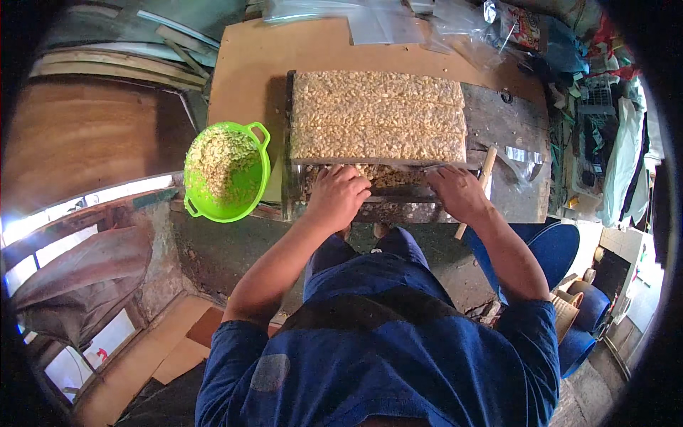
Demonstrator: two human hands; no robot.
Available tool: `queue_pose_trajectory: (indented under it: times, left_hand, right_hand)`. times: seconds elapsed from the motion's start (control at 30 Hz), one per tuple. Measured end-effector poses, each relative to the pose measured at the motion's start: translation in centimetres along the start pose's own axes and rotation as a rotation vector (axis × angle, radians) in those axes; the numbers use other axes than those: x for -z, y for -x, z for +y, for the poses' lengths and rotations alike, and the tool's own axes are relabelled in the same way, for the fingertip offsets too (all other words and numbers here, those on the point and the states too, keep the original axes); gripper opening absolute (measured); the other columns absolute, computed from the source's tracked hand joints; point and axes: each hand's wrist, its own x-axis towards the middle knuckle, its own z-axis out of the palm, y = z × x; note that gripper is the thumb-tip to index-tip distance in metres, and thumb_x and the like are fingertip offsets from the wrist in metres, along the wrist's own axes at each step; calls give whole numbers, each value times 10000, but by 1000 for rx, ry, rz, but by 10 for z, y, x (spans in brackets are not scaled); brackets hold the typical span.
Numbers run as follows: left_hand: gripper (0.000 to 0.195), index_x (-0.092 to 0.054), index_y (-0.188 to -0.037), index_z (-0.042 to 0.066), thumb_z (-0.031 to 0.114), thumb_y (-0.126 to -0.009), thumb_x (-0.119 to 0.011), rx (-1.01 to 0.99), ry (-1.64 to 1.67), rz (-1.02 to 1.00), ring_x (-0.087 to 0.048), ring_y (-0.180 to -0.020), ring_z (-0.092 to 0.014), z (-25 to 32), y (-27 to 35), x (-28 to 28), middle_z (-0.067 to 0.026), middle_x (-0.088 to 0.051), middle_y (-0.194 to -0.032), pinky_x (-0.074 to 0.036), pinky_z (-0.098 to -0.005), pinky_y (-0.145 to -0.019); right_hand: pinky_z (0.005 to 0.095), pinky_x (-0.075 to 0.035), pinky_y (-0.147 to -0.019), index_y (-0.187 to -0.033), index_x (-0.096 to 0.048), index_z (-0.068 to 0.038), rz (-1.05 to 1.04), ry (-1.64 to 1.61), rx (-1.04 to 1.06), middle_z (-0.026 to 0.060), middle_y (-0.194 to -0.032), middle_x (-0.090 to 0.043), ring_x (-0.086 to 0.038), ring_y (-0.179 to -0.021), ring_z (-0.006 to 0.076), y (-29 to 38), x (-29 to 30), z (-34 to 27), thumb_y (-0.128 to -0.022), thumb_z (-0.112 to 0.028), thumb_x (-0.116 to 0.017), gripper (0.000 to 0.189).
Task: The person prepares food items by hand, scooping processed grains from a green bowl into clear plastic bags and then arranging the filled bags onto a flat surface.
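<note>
Three long packs of pale beans (376,115), wrapped in clear plastic, lie side by side in a dark wooden frame (288,187). Along the frame's near side runs a narrow slot with loose beans (397,176) in it. My left hand (341,191) reaches over the left part of this slot, its fingers bent at the nearest pack's edge. At the slot's right end, my right hand (458,193) has its fingers curled down by the plastic edge. The fingertips of both hands are partly hidden, so their grip is unclear.
A green plastic colander (235,203) with beans stands left of the frame. On the right, a wooden stick (485,173) leans past the table's front edge near clear plastic (520,165). Plastic bags (381,24) lie on the cardboard (251,69) at the back. A blue barrel (555,248) stands below right.
</note>
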Motion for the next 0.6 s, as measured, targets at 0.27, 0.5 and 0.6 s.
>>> queue_pose_trajectory:
  times: [0.27,0.5,0.6]
  left_hand:
    - [195,-729,-1006,118,243,-861,-690,-19,34,22,-584,-1024,-260,4,-5,-11,-42,-620,-985,-455,-423,-925]
    - [169,-733,-969,117,225,-843,-699,-47,16,25,-580,-1019,-262,1,-12,-17,-48,-619,-956,-453,-420,-926]
    - [156,-731,-938,111,213,-824,-705,-64,-2,10,-578,-1007,-265,0,-17,-16,-50,-615,-944,-454,-420,-923]
  right_hand:
    - [417,-509,-900,-1055,-641,-78,188,-79,1,133,-1006,-659,-632,-1014,326,8,-13,-1,-859,-97,-556,214]
    - [435,-496,-886,-990,-618,-52,182,-136,-106,126,-995,-634,-615,-1005,324,6,-16,-6,-755,-24,-643,239]
    - [438,-491,-874,-989,-613,-48,276,-142,-63,129,-984,-631,-614,-991,326,3,-18,-8,-797,-51,-649,195]
